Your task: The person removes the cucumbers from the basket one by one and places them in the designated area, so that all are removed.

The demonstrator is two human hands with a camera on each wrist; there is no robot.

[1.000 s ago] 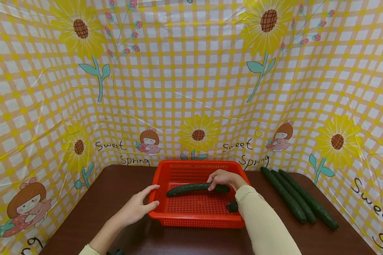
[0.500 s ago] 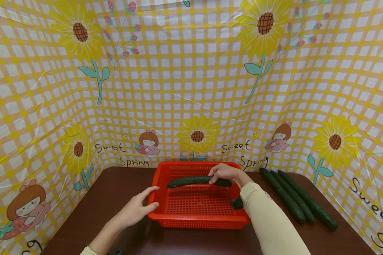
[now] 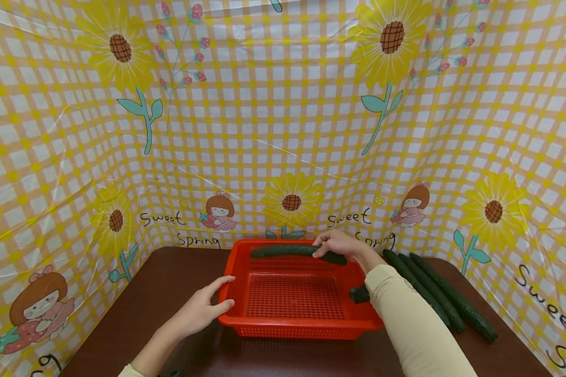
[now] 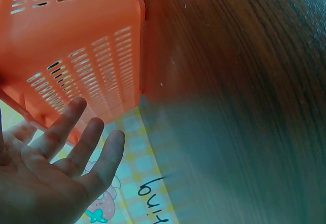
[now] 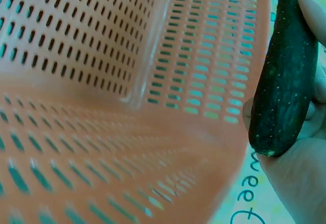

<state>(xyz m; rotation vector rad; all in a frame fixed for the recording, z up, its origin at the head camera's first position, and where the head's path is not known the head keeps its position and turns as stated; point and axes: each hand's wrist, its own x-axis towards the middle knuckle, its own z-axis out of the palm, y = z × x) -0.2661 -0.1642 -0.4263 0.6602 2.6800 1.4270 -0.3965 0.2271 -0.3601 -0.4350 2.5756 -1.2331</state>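
A dark green cucumber (image 3: 283,251) is raised at the back of the red plastic basket (image 3: 302,323), lying lengthwise along the far wall. My right hand (image 3: 339,246) grips it near its right end, thumb and fingers on either side. In the right wrist view, the cucumber (image 5: 285,76) lies against the palm beside the basket wall. My left hand (image 3: 200,309) is at the basket's left rim, thumb and index finger spread against it. In the left wrist view, the left hand's fingers (image 4: 109,152) are loosely extended beside the basket's outer wall (image 4: 91,61).
Three more cucumbers (image 3: 443,296) lie side by side on the dark brown table (image 3: 179,267), right of the basket. A checked cloth (image 3: 245,157) with sunflowers surrounds the table at the back and sides. A small black object (image 3: 358,294) shows beside the right sleeve.
The right hand has lifted the cucumber from the basket's floor up to the level of the far rim, moving away and slightly right. The left hand has stayed at the left rim.
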